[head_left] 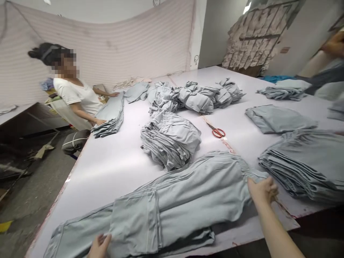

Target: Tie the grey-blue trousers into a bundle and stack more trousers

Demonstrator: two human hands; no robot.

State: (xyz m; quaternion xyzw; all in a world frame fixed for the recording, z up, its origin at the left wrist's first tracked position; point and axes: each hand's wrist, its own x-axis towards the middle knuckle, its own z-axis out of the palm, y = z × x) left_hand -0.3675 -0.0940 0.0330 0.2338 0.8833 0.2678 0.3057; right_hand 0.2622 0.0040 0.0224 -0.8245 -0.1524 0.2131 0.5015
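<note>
Pale grey trousers (pixel 199 193) lie spread lengthwise across the near edge of the white table (pixel 107 175), waistband to the right, legs running to the lower left. A broad panel of cloth crosses the leg; whether it is a pocket or a fold I cannot tell. The right hand (pixel 263 190) is closed on the waistband corner, fingers curled. The left hand (pixel 100 246), partly cut off by the bottom edge, is at the lower leg with thumb and fingers near each other; I cannot tell whether it pinches the cloth.

Just beyond the trousers sits a heap of gathered garments (pixel 172 139), with red-handled scissors (pixel 215 130) to its right. A thick folded stack (pixel 303 165) lies just beside the right hand, and a flatter folded piece (pixel 281 119) lies behind that. Farther back, bunched bundles (pixel 199 100) form a row. At the table's left side, a co-worker in a white T-shirt (pixel 80 95) has both hands on another grey stack (pixel 111 114). A pinkish striped sheet (pixel 129 43) hangs behind.
</note>
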